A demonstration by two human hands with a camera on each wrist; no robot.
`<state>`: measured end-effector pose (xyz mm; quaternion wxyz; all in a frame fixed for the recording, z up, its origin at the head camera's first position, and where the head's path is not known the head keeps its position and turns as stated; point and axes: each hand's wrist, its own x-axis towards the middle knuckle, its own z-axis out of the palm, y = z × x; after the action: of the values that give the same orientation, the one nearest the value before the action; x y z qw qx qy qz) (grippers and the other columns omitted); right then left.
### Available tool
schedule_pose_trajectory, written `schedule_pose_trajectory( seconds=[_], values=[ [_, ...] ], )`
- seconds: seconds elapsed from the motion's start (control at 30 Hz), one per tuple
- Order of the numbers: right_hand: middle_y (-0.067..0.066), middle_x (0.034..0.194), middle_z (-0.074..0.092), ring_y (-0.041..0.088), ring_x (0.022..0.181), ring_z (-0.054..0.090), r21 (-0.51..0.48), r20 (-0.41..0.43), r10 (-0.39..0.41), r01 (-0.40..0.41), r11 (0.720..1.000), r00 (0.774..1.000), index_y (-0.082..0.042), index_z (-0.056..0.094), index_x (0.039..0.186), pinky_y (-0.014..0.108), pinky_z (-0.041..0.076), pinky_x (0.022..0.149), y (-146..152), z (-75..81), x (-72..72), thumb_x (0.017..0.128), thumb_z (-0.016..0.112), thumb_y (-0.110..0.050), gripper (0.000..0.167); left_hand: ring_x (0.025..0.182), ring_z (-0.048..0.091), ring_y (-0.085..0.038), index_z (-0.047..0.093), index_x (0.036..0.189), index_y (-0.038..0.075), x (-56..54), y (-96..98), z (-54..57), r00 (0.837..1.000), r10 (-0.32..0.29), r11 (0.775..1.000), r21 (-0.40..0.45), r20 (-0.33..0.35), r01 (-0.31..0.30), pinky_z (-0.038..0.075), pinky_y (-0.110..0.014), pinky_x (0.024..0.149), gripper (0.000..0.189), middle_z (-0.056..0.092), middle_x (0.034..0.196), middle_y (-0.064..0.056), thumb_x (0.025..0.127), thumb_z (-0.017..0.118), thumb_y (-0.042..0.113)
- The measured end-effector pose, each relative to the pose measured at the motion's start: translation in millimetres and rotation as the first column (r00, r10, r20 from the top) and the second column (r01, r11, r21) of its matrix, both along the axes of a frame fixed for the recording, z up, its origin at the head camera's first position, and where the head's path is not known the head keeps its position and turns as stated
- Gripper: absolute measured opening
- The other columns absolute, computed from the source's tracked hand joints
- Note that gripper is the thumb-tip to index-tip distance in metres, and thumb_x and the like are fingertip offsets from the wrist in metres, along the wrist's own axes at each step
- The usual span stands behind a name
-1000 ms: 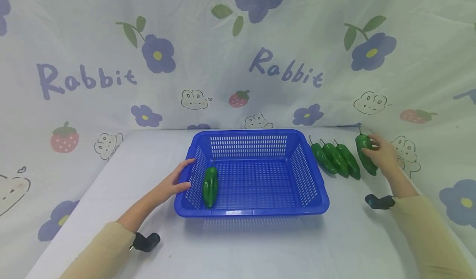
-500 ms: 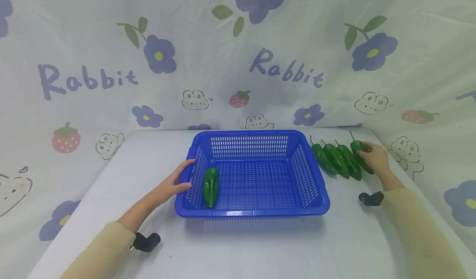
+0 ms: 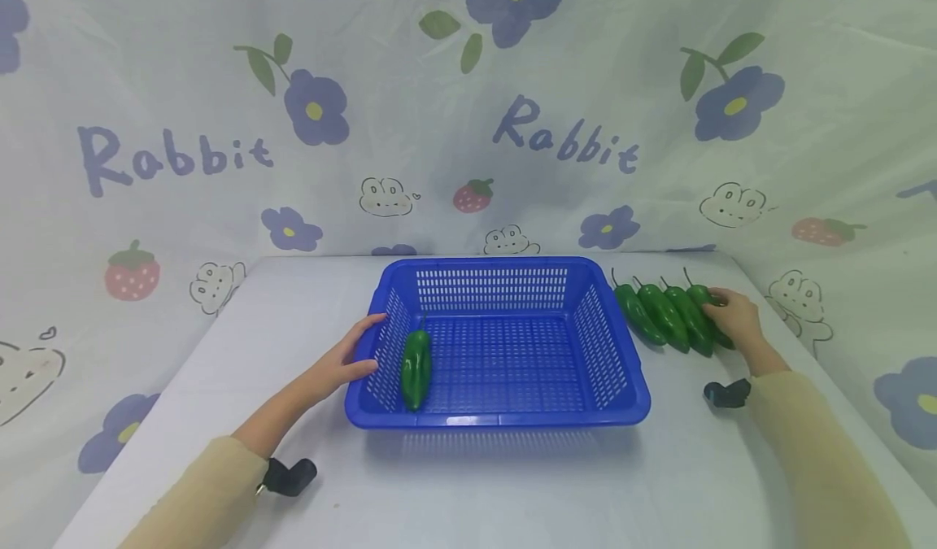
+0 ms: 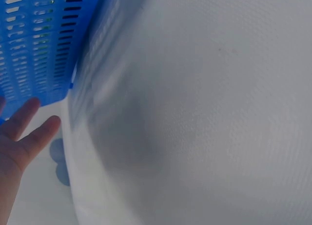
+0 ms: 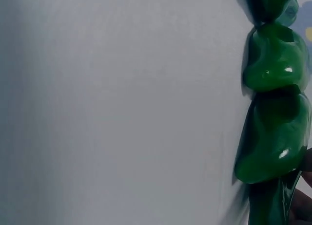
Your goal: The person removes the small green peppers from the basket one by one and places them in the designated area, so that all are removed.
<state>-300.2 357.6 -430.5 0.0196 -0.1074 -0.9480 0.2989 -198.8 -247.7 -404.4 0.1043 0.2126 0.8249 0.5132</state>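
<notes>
A blue perforated plastic basket stands mid-table in the head view. One glossy green chili pepper lies along its left side, stem pointing away. My left hand rests on the basket's left rim, its fingers nearly straight and thumb apart. To the right of the basket, several green chili peppers lie side by side in a slanted row. At the row's right end, my right hand pinches a green chili pepper, partly hidden by the fingers. In the right wrist view that held pepper sits against its neighbour.
The table has a white cover. Behind it hangs a cloth printed with flowers, rabbits and strawberries. Dark devices are strapped at both wrists.
My right hand has moved left and slightly toward me, bringing its green chili pepper from apart to right beside the others in the row. The left hand and basket hold their place.
</notes>
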Motion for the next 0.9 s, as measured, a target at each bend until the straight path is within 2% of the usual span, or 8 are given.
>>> schedule_pose_trajectory(
  seconds=[0.47,0.67,0.73,0.87,0.9],
  values=[
    [0.037,0.133,0.032,0.053,0.121,0.032,-0.073,0.039,-0.004,0.006,0.997,0.999,0.010,0.030,0.135,0.060,0.033,0.097,2.5,4.4,1.7,0.094,0.041,-0.021,0.052,0.130,0.019,-0.053,0.011,0.146,0.014,-0.3,-1.6,-1.2,1.000,0.004,1.000,-0.001,0.011,-0.004,0.028,-0.066,0.096,0.067,0.004,0.149,-0.027,0.090,0.048,0.018],
    [0.038,0.132,0.033,0.053,0.119,0.033,-0.067,-0.002,0.027,-0.027,0.997,1.000,0.010,0.031,0.134,0.060,0.034,0.096,10.1,8.5,1.7,0.093,0.041,-0.024,0.054,0.130,0.018,-0.053,0.010,0.146,0.013,-0.1,-0.9,-0.4,1.000,0.004,1.000,-0.005,0.011,-0.004,0.028,-0.066,0.096,0.067,0.003,0.149,-0.027,0.090,0.048,0.018],
    [0.035,0.131,0.036,0.050,0.118,0.037,-0.040,-0.025,0.016,-0.017,0.999,1.000,0.007,0.034,0.135,0.054,0.044,0.086,11.0,10.9,2.9,0.093,0.042,-0.025,0.053,0.130,0.018,-0.053,0.011,0.146,0.013,0.1,-0.6,0.2,1.000,0.005,1.000,-0.008,0.012,-0.005,0.027,-0.066,0.096,0.067,0.003,0.149,-0.027,0.090,0.048,0.018],
    [0.035,0.131,0.038,0.051,0.116,0.038,-0.043,-0.065,0.060,-0.063,0.997,0.996,0.005,0.034,0.135,0.057,0.044,0.082,14.9,17.9,4.1,0.093,0.045,-0.030,0.056,0.130,0.017,-0.053,0.011,0.145,0.013,0.9,-0.2,1.8,1.000,0.009,1.000,-0.018,0.007,-0.009,0.028,-0.066,0.096,0.067,0.003,0.149,-0.027,0.090,0.049,0.018],
    [0.032,0.130,0.041,0.048,0.116,0.040,-0.036,-0.080,0.046,-0.049,0.998,0.996,0.001,0.036,0.136,0.057,0.044,0.080,16.1,17.8,2.7,0.093,0.046,-0.033,0.056,0.130,0.017,-0.053,0.011,0.145,0.013,1.0,-0.2,2.0,1.000,0.007,1.000,-0.016,0.008,-0.007,0.028,-0.066,0.096,0.067,0.003,0.149,-0.027,0.090,0.049,0.018]
  ],
)
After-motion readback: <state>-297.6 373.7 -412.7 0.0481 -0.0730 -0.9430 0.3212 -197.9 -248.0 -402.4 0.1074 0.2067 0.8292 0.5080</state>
